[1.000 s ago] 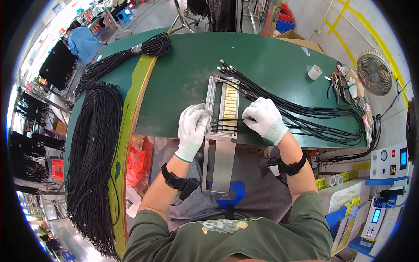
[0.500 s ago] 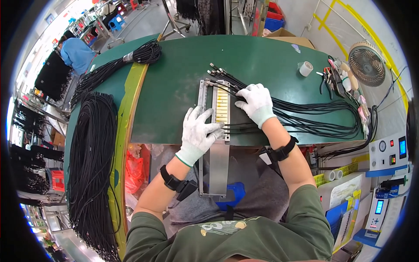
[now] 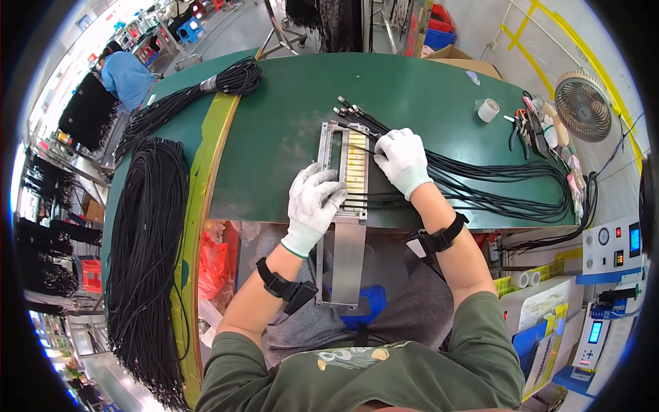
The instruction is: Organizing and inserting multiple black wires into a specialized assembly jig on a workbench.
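A long metal fixture with a row of pale yellow slots lies across the table's front edge, its lower part jutting out over my lap. My left hand, in a white glove, is closed over the left rail, thumb and fingers by the lower slots where a few black cables cross. At the fixture's upper right, my gloved right hand is closed with fingertips bent around a black cable. The bundle of black cables passes beneath it, and several metal-tipped connectors stick out beyond the slots. My palms hide the exact fingertip contacts.
Large bundles of black cable lie on the left, beyond a yellow-green table edge strip. At the right stand a tape roll, pliers, a fan and control boxes. A person in blue is far left.
The view has shifted slightly, so the scene sits a little to the right. My left fingers have drawn closer together at the fixture; my right hand stays at the cables.
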Motion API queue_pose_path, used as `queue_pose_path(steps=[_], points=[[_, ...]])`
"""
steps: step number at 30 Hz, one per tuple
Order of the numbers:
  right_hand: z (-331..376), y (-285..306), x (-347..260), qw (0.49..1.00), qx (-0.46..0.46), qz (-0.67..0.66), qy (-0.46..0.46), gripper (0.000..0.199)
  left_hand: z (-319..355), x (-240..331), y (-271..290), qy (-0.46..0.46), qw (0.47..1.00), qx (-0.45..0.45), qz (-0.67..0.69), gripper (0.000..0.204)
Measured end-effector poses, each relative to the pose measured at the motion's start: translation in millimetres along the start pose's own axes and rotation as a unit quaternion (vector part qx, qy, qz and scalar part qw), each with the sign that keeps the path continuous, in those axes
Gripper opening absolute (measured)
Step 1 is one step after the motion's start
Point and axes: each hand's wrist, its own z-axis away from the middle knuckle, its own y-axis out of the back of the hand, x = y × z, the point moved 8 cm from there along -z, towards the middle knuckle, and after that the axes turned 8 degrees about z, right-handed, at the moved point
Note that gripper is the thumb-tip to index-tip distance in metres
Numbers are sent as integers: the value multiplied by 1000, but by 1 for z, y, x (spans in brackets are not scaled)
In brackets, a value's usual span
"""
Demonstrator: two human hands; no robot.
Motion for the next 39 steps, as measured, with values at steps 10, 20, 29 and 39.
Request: queue_pose_path(steps=[10, 20, 29, 39], points=[[15, 29, -21, 958, -146, -243, 40, 15, 8, -38, 28, 117, 985, 112, 62, 21], [20, 19, -29, 964, -180, -180, 76, 14, 8, -41, 22, 137, 984, 85, 74, 20], [18, 22, -36, 974, -153, -138, 96, 12, 4, -25, 15, 76, 995, 38, 49, 22], [19, 19, -39, 972, -154, -140, 110, 13, 2, -26, 7, 81, 989, 38, 119, 23]])
